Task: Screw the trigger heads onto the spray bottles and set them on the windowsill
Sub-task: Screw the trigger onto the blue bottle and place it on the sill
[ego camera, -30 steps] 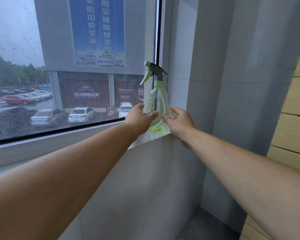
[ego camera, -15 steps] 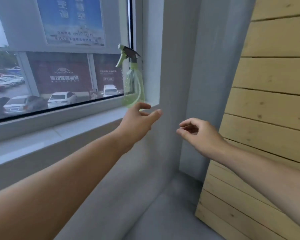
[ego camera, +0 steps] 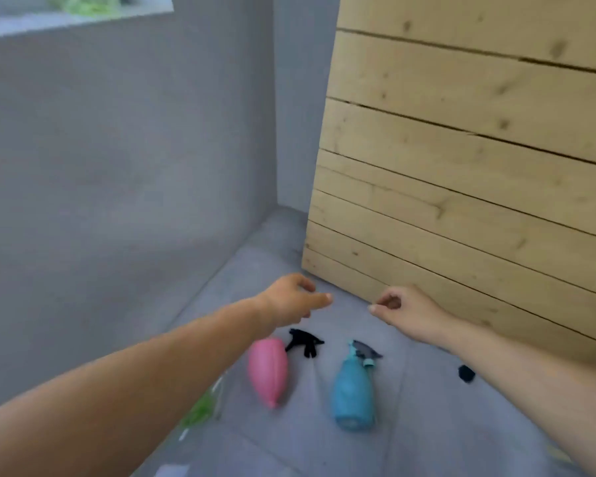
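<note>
Below my left fingers (ego camera: 319,297) the pink bottle (ego camera: 268,375) lies on its side on the floor, and a black trigger head (ego camera: 303,342) lies loose just beside its far end. Below my right fingers (ego camera: 375,308) the blue bottle (ego camera: 353,387) lies flat with a grey trigger head (ego camera: 367,353) on it. Far up-left of both, I see a blurred green bottle (ego camera: 86,2) on the windowsill (ego camera: 21,25).

Spray bottles, two: pink bottle (ego camera: 267,371) and blue bottle (ego camera: 353,387), below the left hand (ego camera: 291,299). Loose black trigger head (ego camera: 303,342), one. Blurred green shapes (ego camera: 202,407) (ego camera: 86,3), two.
</note>
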Demonstrator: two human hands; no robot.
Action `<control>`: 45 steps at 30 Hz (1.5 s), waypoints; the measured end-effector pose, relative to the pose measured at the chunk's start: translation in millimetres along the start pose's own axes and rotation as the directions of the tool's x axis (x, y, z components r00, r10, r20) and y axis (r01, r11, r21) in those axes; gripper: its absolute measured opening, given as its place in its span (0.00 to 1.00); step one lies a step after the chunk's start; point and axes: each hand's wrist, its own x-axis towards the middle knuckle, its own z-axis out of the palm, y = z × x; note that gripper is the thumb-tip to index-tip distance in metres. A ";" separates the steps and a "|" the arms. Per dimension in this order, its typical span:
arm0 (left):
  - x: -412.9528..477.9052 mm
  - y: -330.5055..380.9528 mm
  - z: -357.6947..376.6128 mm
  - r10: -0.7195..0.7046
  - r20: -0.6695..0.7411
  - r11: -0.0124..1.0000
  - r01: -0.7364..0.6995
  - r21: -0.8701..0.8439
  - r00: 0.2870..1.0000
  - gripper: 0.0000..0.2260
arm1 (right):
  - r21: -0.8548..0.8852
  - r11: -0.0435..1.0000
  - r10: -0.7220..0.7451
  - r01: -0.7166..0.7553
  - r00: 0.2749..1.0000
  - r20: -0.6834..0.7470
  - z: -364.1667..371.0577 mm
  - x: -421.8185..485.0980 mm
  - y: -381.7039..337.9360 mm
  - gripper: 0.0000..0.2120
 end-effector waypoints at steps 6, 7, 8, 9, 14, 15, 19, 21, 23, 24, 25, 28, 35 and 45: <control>47.5 -61.8 83.6 -0.154 0.095 0.986 0.146 0.081 0.984 0.30 | 0.060 0.961 0.265 -0.270 0.961 0.081 45.9 27.9 87.5 0.08; 57.0 -71.1 98.6 -0.161 0.091 0.983 0.152 0.099 0.983 0.29 | 0.069 0.948 0.305 -0.311 0.948 0.092 55.1 32.7 103.4 0.08; 61.7 -75.9 105.7 -0.161 0.069 0.982 0.153 0.110 0.985 0.29 | 0.075 0.942 0.320 -0.328 0.942 0.097 60.4 37.4 109.4 0.09; 68.5 -82.6 116.3 -0.165 0.066 0.981 0.157 0.111 0.984 0.29 | 0.087 0.933 0.340 -0.350 0.934 0.111 67.8 42.8 119.0 0.10; 92.0 -104.0 155.6 -0.248 0.075 0.964 0.238 0.121 0.966 0.33 | 0.174 0.901 0.398 -0.397 0.917 0.033 103.5 71.6 149.9 0.24; 94.7 -106.0 160.6 -0.262 0.074 0.958 0.250 0.141 0.962 0.34 | 0.185 0.895 0.409 -0.406 0.912 0.023 108.6 75.6 151.8 0.25; 103.2 -120.0 177.3 -0.307 0.064 0.927 0.283 0.245 0.950 0.32 | 0.196 0.877 0.442 -0.438 0.896 0.023 129.6 89.9 162.5 0.26; 106.4 -125.8 183.7 -0.332 0.072 0.917 0.304 0.257 0.941 0.34 | 0.185 0.871 0.460 -0.455 0.888 0.017 136.2 94.2 164.9 0.25; 109.7 -128.8 187.5 -0.359 0.088 0.913 0.330 0.238 0.929 0.36 | 0.166 0.868 0.474 -0.468 0.880 0.000 140.2 97.6 164.9 0.25; 110.8 -129.9 188.8 -0.369 0.098 0.914 0.342 0.217 0.924 0.37 | 0.160 0.868 0.477 -0.470 0.879 -0.003 142.1 99.0 165.2 0.25; 110.7 -130.0 189.5 -0.377 0.106 0.916 0.353 0.192 0.920 0.37 | 0.157 0.865 0.481 -0.476 0.877 0.005 143.6 99.6 165.0 0.24; 109.1 -132.3 191.1 -0.384 0.111 0.922 0.373 0.104 0.917 0.36 | 0.236 0.842 0.482 -0.485 0.873 0.077 148.4 101.5 168.2 0.16; 90.3 -120.6 176.3 -0.335 0.176 0.925 0.358 -0.128 0.926 0.27 | 0.438 0.753 0.438 -0.491 0.871 0.222 114.9 93.8 151.8 0.08; 8.5 -65.0 60.4 -0.083 0.095 0.996 0.086 -0.027 0.992 0.37 | 0.494 0.823 0.237 -0.281 0.960 0.152 22.1 61.7 38.9 0.07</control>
